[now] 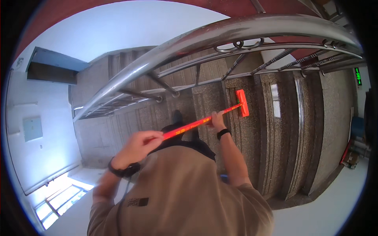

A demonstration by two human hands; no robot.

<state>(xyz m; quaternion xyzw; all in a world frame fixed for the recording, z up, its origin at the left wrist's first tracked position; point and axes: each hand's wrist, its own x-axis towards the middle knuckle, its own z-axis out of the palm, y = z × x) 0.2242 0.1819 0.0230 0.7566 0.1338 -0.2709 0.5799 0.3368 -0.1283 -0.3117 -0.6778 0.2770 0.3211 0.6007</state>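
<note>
Two hands are seen on one red broom. The left hand is closed around the upper end of the handle, near the chest; the right hand is wrapped around it farther down. The brush head is held out over a speckled stone stair step, apparently touching it, though contact cannot be confirmed. A steel railing is curved overhead.
</note>
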